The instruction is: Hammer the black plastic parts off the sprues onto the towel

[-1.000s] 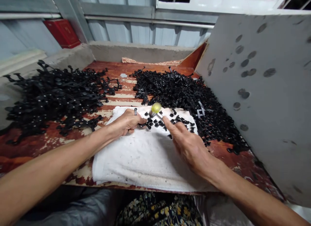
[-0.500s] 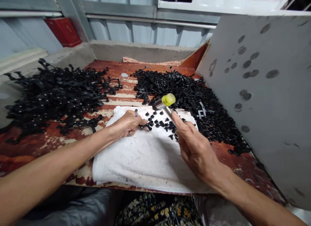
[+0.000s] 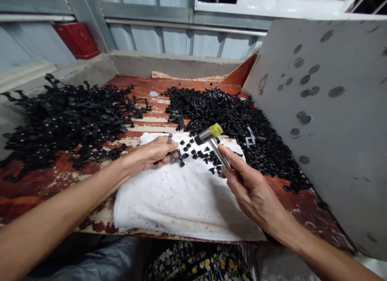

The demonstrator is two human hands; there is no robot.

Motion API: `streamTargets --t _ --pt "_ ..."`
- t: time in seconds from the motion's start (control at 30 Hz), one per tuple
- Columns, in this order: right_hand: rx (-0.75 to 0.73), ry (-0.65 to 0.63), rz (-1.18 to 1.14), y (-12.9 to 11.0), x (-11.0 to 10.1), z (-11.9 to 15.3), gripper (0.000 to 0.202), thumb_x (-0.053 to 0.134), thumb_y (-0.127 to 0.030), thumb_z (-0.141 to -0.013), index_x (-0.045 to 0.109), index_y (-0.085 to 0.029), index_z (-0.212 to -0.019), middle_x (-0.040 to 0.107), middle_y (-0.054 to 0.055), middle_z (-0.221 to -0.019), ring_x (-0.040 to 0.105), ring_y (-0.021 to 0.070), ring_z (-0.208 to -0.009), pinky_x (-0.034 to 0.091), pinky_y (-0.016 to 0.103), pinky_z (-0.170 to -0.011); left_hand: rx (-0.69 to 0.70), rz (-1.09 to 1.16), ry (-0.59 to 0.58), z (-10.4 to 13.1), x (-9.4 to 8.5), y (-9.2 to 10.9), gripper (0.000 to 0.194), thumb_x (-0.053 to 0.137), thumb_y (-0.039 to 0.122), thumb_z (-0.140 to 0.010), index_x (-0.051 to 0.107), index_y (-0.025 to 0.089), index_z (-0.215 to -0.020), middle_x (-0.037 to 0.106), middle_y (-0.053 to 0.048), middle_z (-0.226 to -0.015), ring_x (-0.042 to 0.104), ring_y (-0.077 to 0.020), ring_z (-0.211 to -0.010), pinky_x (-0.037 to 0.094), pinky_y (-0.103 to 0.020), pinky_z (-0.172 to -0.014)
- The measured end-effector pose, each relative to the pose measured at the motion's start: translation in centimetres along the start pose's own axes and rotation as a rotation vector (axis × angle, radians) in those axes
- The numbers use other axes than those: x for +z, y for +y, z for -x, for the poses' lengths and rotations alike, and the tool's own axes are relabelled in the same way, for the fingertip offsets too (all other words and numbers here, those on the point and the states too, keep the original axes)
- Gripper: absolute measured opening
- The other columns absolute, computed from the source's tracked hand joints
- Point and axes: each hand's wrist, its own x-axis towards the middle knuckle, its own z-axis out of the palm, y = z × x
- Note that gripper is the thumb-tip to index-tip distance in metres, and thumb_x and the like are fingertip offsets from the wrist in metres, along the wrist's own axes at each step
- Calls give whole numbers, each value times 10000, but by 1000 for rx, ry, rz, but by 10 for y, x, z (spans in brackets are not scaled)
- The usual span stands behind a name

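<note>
Over the left part of a white cloth [image 3: 181,204], my left hand [image 3: 155,151] pinches a black linked plastic piece [image 3: 179,157] with several arms and round ends. My right hand [image 3: 246,178] is wrapped round the metal handle of a small mallet [image 3: 208,135], which has one yellow face and one black face. The mallet head is raised above the cloth, apart from the piece. Between the two hands, several small black round-based studs [image 3: 201,153] lie loose on the cloth.
A heap of black linked pieces [image 3: 72,119] lies at the left, and a heap of black loose parts [image 3: 217,107] at the back right, with a grey bracket [image 3: 250,138] on it. A spotted grey board [image 3: 326,132] stands at the right. A red box [image 3: 77,40] sits behind.
My left hand has turned and lifted slightly, so more of the black linked piece shows. The mallet has shifted a little right and down, its handle more visible.
</note>
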Motion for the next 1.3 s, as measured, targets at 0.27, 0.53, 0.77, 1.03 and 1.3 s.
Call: streamTargets --t 0.27,0.53,0.77,1.03,1.3 --pt "679 -138 -596 -17 0 30 649 538 -456 -893 388 -180 -1461 535 -42 -702 360 78 -436 333 194 -351 87 -65 -70 0 9 -11 179 558 214 -874 420 204 -761 511 64 -515 297 -37 -351 153 -162 -374" --pt "715 -100 -763 -4 11 38 698 613 -530 -847 401 -218 -1434 537 -53 -724 329 56 -430 311 172 -337 294 -344 -21 -13 9 -16 275 525 258 -830 465 180 -573 406 66 -473 307 -66 -431 205 -212 -427" --pt "721 -93 -800 -4 11 39 655 616 -508 -866 418 -241 -1431 539 -52 -723 337 56 -440 317 158 -335 403 -480 -45 -15 5 -16 358 486 371 -835 526 171 -541 429 43 -491 323 -82 -461 221 -230 -446" --pt "746 -81 -852 -1 12 38 688 659 -529 -832 427 -248 -1414 543 -55 -718 337 49 -430 322 142 -319 422 -471 -43 -18 4 -19 365 498 370 -835 529 173 -529 413 44 -475 307 -81 -444 213 -233 -442" --pt "754 -76 -880 -1 10 39 687 681 -532 -816 447 -259 -1401 529 -58 -714 338 55 -443 335 140 -310 421 -500 -49 -18 4 -16 375 510 378 -832 512 178 -515 356 56 -463 284 -82 -438 209 -232 -435"
